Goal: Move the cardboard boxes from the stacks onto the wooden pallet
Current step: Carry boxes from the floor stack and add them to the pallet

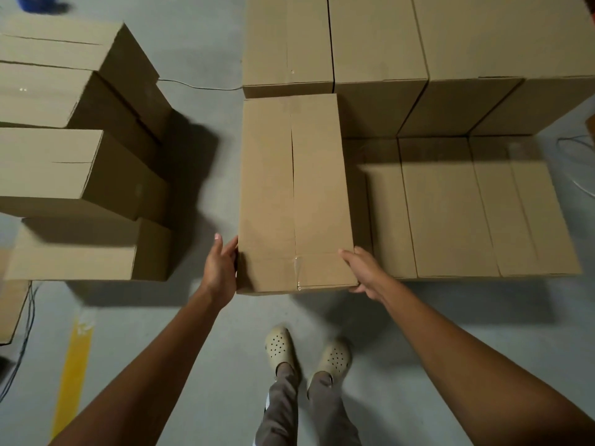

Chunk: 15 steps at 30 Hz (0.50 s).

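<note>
- Bare grey floor open at left and near side of held cardboard box; lower box row close along right edge.
- Plain brown, taped centre seam.
- Gripped at near corners by left hand and right hand.

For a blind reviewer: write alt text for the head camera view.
Both hands, left hand and right hand, grip the near end of a long cardboard box beside lower boxes. More stacked boxes stand left on the grey floor.
</note>
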Motion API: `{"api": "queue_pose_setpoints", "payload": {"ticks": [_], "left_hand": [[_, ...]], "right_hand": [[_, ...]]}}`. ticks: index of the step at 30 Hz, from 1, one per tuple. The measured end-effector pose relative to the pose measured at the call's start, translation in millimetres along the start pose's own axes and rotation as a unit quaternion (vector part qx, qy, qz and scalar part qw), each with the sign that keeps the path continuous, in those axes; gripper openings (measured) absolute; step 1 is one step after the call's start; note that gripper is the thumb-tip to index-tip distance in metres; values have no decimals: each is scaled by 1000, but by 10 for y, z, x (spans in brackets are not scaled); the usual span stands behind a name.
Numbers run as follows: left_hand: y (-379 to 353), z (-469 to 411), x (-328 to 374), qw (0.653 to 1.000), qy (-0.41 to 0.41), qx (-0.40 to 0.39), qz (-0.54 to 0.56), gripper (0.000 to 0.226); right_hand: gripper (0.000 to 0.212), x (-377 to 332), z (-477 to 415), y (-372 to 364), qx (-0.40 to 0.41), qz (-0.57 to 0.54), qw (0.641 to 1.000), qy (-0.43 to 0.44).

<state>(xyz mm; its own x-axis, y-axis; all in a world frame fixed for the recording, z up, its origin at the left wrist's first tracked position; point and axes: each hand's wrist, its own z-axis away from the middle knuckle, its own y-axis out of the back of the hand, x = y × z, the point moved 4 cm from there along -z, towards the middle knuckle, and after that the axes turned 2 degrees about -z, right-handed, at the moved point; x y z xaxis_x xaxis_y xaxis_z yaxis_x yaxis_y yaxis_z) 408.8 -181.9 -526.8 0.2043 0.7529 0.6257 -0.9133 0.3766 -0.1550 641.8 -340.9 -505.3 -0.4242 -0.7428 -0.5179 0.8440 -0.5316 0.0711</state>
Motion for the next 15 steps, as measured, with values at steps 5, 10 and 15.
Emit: {"api": "queue_pose_setpoints", "payload": {"ticks": [5, 10, 15], "left_hand": [[12, -75, 116, 1000, -9, 5, -5, 71], [82, -127, 86, 1000, -10, -2, -21, 70], [42, -123, 99, 999, -13, -14, -33, 64]], "right_hand": [[67, 12, -251, -44, -11, 2, 1000, 1], [48, 3, -288, -144, -10, 34, 999, -27], [44, -7, -303, -153, 7, 48, 998, -27]]}}
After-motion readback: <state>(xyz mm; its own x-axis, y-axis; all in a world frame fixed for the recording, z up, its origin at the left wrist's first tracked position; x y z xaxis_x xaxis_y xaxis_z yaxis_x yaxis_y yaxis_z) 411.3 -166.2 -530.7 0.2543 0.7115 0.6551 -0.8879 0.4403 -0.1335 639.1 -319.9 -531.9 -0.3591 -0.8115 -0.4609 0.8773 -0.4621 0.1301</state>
